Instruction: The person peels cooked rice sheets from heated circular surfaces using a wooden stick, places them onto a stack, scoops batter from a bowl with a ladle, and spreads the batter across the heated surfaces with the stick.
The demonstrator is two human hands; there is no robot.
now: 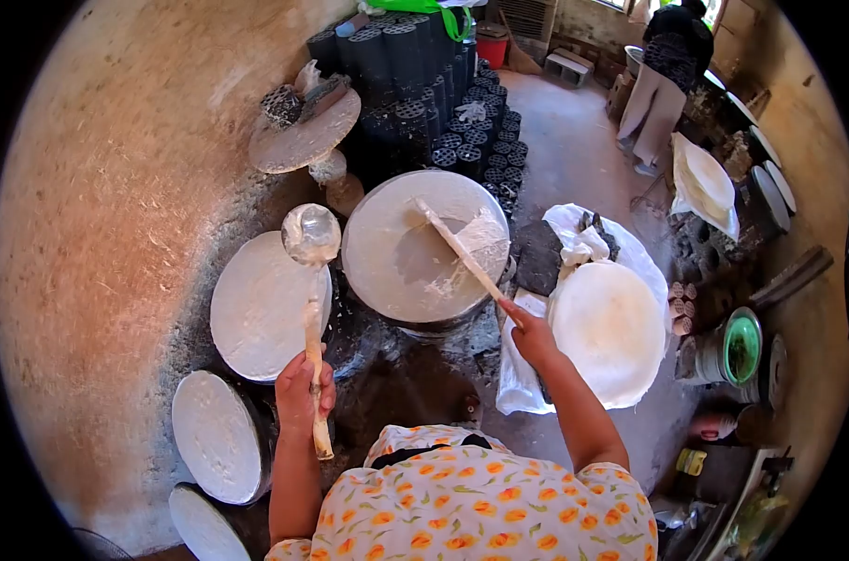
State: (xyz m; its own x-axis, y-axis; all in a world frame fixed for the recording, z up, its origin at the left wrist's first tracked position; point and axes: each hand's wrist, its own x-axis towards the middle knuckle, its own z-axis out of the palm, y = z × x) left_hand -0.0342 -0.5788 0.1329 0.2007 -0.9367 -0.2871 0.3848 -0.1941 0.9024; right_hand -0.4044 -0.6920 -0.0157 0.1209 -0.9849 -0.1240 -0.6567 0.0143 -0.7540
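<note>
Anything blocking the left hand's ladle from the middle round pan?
Nothing visible between the ladle and the middle pan's left rim. Over the pan's right half, though, the wooden stick slants across, held by the right hand.

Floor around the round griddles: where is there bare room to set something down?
The widest bare patch is the floor beyond the central griddle, between the briquette stacks and the far person. A smaller one borders the near edge of the white cloth, right of the right arm. The left is crowded: more griddles line the wall.
</note>
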